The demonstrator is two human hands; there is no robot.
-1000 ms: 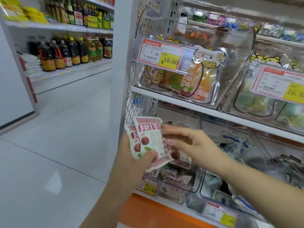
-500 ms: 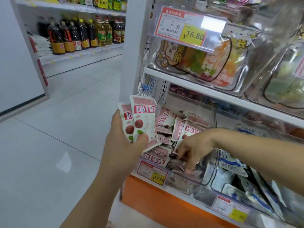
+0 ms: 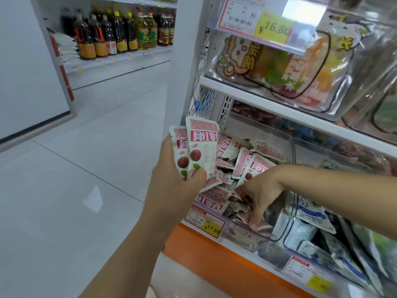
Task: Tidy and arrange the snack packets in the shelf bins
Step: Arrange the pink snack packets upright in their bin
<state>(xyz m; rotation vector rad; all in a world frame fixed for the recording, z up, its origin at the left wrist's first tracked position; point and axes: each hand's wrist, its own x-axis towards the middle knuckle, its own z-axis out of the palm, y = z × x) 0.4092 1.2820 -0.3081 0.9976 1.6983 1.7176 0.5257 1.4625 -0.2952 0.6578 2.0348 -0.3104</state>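
Note:
My left hand (image 3: 171, 177) grips a small stack of pink-and-white snack packets (image 3: 198, 145) upright, just left of the shelf. A clear plastic bin (image 3: 279, 134) on the lower shelf holds several more of the same packets (image 3: 247, 160) in a loose heap. My right hand (image 3: 257, 194) reaches down into the front of that bin, with its fingers curled round a pink packet (image 3: 263, 227) near the bin's front wall.
A bin of blue-and-white packets (image 3: 311, 216) stands to the right. The shelf above carries bins of colourful bagged sweets (image 3: 279, 67) with a 16.80 price tag (image 3: 257, 18). A 17.60 tag (image 3: 206, 222) hangs at the pink bin's front. Oil bottles (image 3: 120, 33) line a far shelf; tiled floor lies left.
My right hand left the stack held by my left hand and dropped into the pink-packet bin, reaching deeper toward its front. The view tilted down and closer to the shelf.

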